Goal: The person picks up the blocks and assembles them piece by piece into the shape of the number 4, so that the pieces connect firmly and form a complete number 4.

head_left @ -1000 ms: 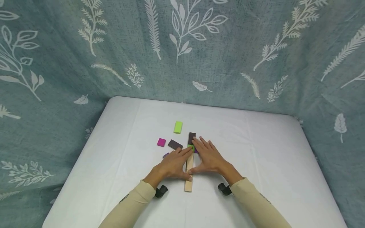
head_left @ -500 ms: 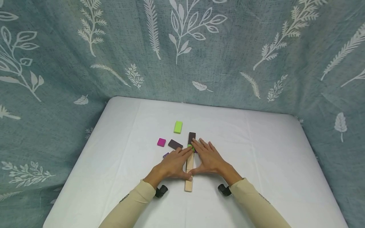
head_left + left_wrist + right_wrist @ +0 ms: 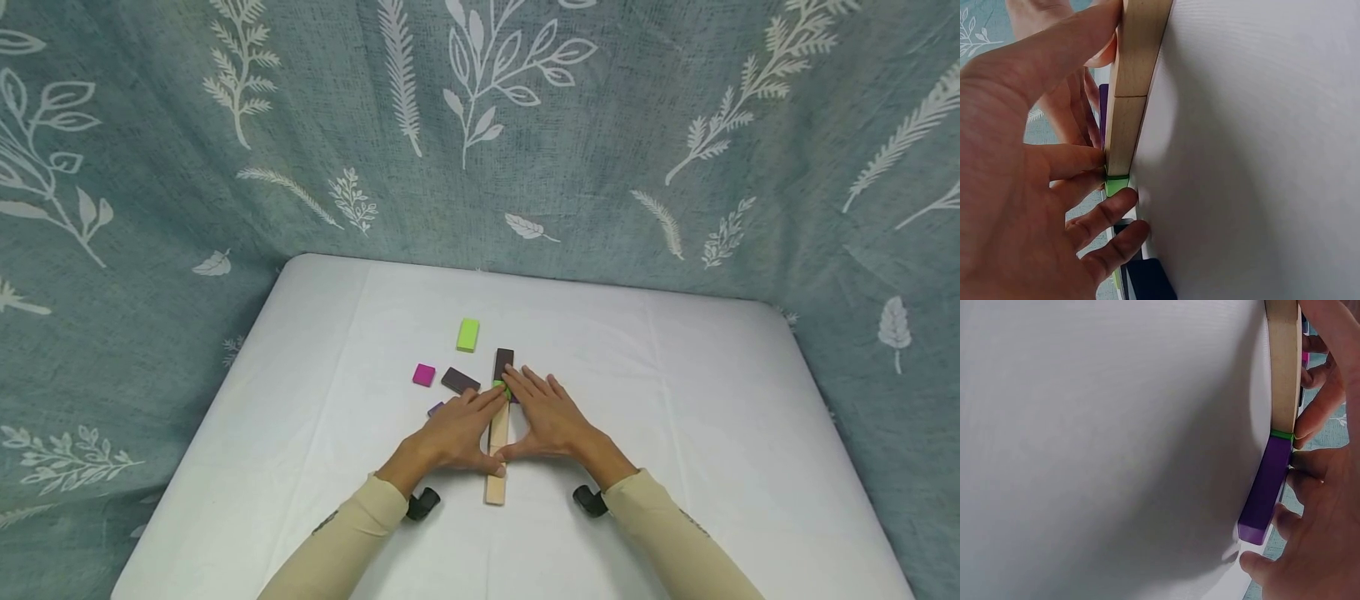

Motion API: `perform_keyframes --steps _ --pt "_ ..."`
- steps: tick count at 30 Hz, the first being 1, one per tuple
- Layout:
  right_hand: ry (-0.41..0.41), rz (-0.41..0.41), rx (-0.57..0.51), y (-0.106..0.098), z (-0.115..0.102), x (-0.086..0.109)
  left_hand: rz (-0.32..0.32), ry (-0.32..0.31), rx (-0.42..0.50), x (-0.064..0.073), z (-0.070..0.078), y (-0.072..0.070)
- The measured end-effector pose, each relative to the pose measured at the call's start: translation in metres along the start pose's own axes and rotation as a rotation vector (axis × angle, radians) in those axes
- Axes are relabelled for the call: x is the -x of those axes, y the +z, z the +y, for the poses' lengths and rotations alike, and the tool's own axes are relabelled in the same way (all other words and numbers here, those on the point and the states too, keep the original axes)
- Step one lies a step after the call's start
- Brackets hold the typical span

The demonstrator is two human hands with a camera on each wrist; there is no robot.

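A row of plain wooden blocks (image 3: 496, 490) lies lengthwise on the white table, with a green block (image 3: 1117, 185) at its far end. Beyond that, a dark brown block (image 3: 504, 360) continues the line. A purple block (image 3: 1266, 487) sits at the row's right side by the green one, mostly hidden from the head view. My left hand (image 3: 453, 429) touches the row from the left, its thumb on the wood and forefinger near the green block. From the right, my right hand (image 3: 555, 417) rests against it with fingers extended over the green and purple blocks. Both thumbs nearly meet on the wood.
Left of the row lie another dark brown block (image 3: 461, 381), a magenta block (image 3: 423, 375) and a blue-violet block (image 3: 436, 409) partly under the left hand. A lime green block (image 3: 468, 335) lies farther back. A patterned curtain (image 3: 570, 208) borders the table.
My right hand's fingertips have slid slightly back toward me, over the green and purple blocks. My left hand and the loose blocks stay where they were.
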State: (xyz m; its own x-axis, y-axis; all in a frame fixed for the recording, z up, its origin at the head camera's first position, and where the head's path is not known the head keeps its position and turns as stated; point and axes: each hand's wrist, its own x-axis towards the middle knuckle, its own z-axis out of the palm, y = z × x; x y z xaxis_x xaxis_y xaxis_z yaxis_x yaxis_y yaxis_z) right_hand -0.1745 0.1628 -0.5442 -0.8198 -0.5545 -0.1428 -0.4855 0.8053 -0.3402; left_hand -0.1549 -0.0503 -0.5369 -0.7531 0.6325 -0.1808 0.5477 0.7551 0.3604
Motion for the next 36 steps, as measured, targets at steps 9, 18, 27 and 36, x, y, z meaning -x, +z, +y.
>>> perform_keyframes --steps 9,18,27,36 --pt "0.003 0.006 -0.002 0.002 0.001 0.000 0.020 0.017 -0.004 0.000 -0.001 0.001" --pt "0.001 0.011 0.007 0.005 0.002 0.000 0.039 0.036 -0.016 0.002 -0.002 0.002" --pt "0.003 0.005 0.012 0.004 0.002 0.000 0.047 0.041 0.016 0.005 -0.003 0.002" --pt "0.011 -0.011 0.021 0.002 0.000 0.000 0.110 0.069 0.070 0.015 -0.006 -0.004"
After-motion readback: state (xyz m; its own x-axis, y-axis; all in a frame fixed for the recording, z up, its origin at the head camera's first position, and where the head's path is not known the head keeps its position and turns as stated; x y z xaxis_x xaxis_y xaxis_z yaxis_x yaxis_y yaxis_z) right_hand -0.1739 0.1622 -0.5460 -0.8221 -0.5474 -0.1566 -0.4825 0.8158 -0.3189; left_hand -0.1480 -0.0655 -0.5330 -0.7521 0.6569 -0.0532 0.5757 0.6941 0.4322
